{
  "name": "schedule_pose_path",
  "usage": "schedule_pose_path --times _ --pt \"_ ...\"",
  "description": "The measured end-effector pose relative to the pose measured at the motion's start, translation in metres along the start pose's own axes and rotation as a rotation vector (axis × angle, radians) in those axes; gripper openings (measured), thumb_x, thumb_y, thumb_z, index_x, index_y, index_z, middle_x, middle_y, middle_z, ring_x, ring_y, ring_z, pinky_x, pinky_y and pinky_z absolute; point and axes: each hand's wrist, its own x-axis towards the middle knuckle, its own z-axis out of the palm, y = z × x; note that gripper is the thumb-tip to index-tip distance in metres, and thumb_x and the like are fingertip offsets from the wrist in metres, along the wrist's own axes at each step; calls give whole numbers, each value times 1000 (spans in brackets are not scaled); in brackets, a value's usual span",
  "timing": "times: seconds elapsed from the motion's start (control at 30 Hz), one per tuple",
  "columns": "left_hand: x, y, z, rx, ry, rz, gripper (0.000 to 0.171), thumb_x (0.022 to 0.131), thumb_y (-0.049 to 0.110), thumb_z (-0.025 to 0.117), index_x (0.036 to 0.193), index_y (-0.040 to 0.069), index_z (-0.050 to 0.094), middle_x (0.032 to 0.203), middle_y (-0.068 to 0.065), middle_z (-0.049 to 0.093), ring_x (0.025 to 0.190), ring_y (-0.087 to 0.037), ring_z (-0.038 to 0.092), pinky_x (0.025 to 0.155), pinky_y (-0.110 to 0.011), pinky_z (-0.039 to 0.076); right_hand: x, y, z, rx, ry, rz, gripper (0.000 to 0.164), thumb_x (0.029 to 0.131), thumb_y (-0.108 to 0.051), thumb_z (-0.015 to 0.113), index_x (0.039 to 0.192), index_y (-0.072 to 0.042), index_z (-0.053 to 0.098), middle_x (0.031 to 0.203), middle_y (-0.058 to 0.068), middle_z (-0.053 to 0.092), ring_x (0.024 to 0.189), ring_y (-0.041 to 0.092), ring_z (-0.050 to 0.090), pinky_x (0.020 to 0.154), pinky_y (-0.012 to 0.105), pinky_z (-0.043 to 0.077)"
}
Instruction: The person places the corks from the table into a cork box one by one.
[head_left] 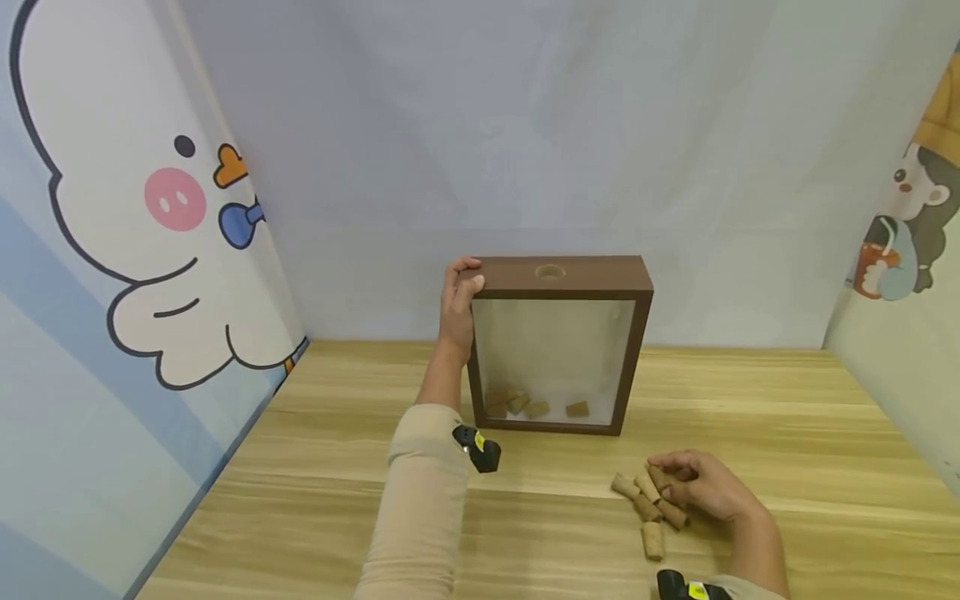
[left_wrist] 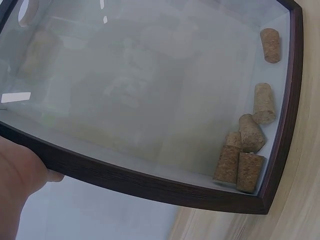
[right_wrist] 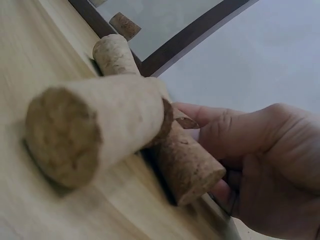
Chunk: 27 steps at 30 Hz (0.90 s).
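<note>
A brown shadow-box frame [head_left: 551, 429] with a clear front and a round hole [head_left: 551, 272] in its top stands upright on the table. My left hand [head_left: 457, 307] grips its upper left corner. Several corks [left_wrist: 250, 172] lie inside along the bottom, most of them bunched toward the left side. To the front right of the box lies a small pile of loose corks [head_left: 647, 507]. At that pile, my right hand [head_left: 708, 487] pinches a cork [head_left: 659, 477] between thumb and fingers. Nearer corks hide much of this one in the right wrist view.
The wood-grain table [head_left: 315, 500] runs back to a pale cloth backdrop [head_left: 585, 125]. One cork [head_left: 653, 541] stands out at the pile's near side. Cartoon-printed panels [head_left: 112, 208] rise at left and right.
</note>
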Motion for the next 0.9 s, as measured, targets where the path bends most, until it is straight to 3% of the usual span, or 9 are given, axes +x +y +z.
schedule_pose_path --times 0.23,0.3,0.4,0.53,0.73,0.9 --pt "1 -2 -1 -22 3 -3 33 84 27 45 113 12 43 134 -9 33 118 -19 32 98 -41 21 -2 -10 1 -8 86 67 43 79 0 66 119 8 55 104 15 59 95 30 54 80 39 46" --pt "0 -3 -1 -22 -2 -9 32 85 25 44 114 11 43 134 -8 33 117 -20 32 98 -41 21 -2 -16 1 24 135 86 44 80 3 64 122 10 51 108 19 58 98 32 54 81 41 46" --pt "-1 -3 -1 -22 -11 -12 32 87 22 43 116 7 42 134 -8 33 116 -21 33 98 -42 22 -1 -30 1 123 211 94 46 82 5 60 124 12 43 109 22 55 97 29 53 78 33 47" --pt "-4 6 1 -18 -18 -10 32 89 17 41 117 2 40 135 -12 32 117 -24 32 98 -42 21 3 -52 -1 219 271 29 48 83 1 64 121 10 37 104 19 55 88 20 53 73 25 47" --pt "-12 30 4 -2 -31 -20 33 88 15 39 116 -2 38 134 -16 30 121 -28 29 100 -45 20 10 -86 2 246 365 -97 50 81 -11 72 117 5 39 96 12 58 82 16 55 70 24 46" --pt "-13 35 4 0 -34 -21 33 88 16 39 117 -1 38 134 -16 30 122 -29 28 100 -47 19 18 -112 4 272 454 -230 46 81 -5 71 116 4 43 93 5 59 82 15 55 69 21 45"
